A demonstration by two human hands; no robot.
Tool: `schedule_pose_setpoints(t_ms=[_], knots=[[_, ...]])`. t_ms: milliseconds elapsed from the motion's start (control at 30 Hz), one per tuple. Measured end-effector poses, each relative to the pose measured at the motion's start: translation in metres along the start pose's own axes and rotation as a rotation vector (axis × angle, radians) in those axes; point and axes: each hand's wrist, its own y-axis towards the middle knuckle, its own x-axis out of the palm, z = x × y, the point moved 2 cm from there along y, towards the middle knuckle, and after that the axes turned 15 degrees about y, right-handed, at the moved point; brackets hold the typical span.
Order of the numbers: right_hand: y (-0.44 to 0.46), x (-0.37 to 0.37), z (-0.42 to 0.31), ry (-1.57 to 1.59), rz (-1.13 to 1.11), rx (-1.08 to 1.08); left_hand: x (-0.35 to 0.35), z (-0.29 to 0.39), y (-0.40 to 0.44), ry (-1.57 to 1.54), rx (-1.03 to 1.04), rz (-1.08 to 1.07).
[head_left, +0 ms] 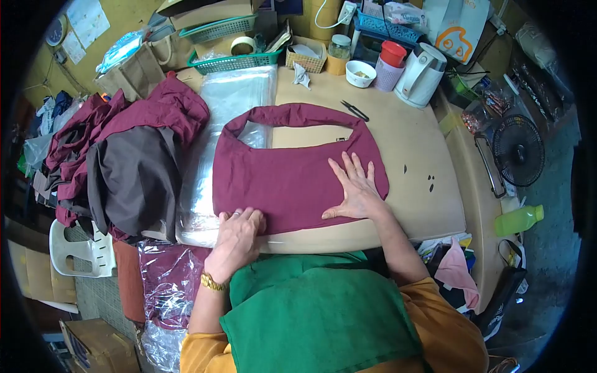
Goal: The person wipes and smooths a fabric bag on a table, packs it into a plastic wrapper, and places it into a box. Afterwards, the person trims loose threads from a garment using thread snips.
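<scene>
A maroon cloth bag lies flat on the tan table, its strap looped toward the back. My right hand rests on the bag's right part, palm down with the fingers spread. At the bag's lower left corner is my left hand, its fingers bent and close together over the edge; whether they pinch the cloth is hidden. Clear plastic sleeves are stacked under the bag's left side. Small black snips lie behind the bag's strap.
Maroon and grey cloth is heaped at the left. Along the back stand a green basket, a jar, a white bowl and a kettle. A fan and a green bottle are at the right.
</scene>
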Motion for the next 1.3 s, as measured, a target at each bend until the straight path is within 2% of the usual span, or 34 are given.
schedule_pose_setpoints(t_ms=[67,100,167,200,267,367,433,467,500,567,600,667,767,867,900,933,967,1033,1067,1100,1167,1200,1267,1300], knots=[[0.000,-0.006,-0.007,-0.016,-0.040,0.025,-0.015,0.025,0.006,-0.026,0.035,0.480],[-0.001,-0.006,-0.010,-0.025,-0.081,0.054,-0.022,0.038,0.014,-0.033,0.015,0.375],[-0.011,0.011,-0.015,-0.019,0.027,-0.072,0.003,0.053,0.029,0.040,-0.020,0.446],[-0.020,0.014,-0.016,-0.007,0.033,-0.083,0.038,0.049,0.034,0.110,-0.063,0.363],[-0.032,0.012,-0.017,0.000,0.043,-0.093,0.053,0.046,0.023,0.128,-0.036,0.254],[-0.040,-0.001,-0.023,-0.021,-0.037,-0.057,0.032,0.048,0.007,0.099,0.025,0.150],[-0.031,-0.026,-0.038,-0.051,-0.327,0.060,0.018,0.042,0.017,-0.055,0.050,-0.176],[-0.023,-0.034,-0.049,0.010,-0.221,0.033,0.006,0.045,0.029,0.072,0.034,0.081],[-0.014,-0.023,-0.052,0.012,-0.220,0.033,-0.007,0.047,0.046,0.050,-0.029,0.264],[0.004,-0.003,-0.049,-0.017,0.279,-0.127,0.007,0.040,0.073,0.069,-0.206,0.380],[0.005,0.006,-0.044,-0.033,0.205,-0.034,0.026,0.030,0.081,0.066,-0.266,0.347],[-0.002,0.020,-0.021,-0.025,0.209,0.001,0.049,0.012,0.078,0.109,-0.352,0.314],[-0.001,0.015,-0.016,-0.014,0.127,0.083,0.050,0.001,0.073,0.053,-0.428,0.334],[0.002,0.003,-0.023,0.025,0.168,0.069,0.049,0.002,0.072,0.039,-0.422,0.359],[0.003,-0.010,-0.030,-0.046,0.106,0.075,0.044,0.003,0.071,0.032,-0.404,0.376],[0.007,-0.020,-0.034,-0.117,0.047,0.083,0.028,0.008,0.068,0.071,-0.369,0.534],[0.015,-0.026,-0.038,-0.112,0.046,0.085,0.016,0.010,0.069,0.074,-0.366,0.531],[0.036,-0.040,-0.049,0.249,0.183,-0.104,-0.003,0.010,0.081,-0.402,-0.219,0.565],[0.052,-0.028,-0.036,0.317,0.197,-0.175,-0.006,0.008,0.088,-0.380,-0.192,0.745],[0.064,-0.018,-0.020,0.317,0.200,-0.182,-0.009,0.000,0.093,-0.549,-0.269,0.675],[0.079,-0.006,0.018,0.370,0.303,0.102,0.047,-0.042,0.111,-0.660,-0.427,0.784],[0.081,-0.001,0.028,0.371,0.304,0.094,0.061,-0.053,0.110,-1.120,-0.520,0.696],[0.072,0.001,0.042,0.659,0.758,-0.110,0.061,-0.055,0.104,-1.074,-0.494,0.713],[0.068,-0.001,0.039,0.660,0.758,-0.100,0.062,-0.053,0.101,-1.111,-0.493,0.716]])
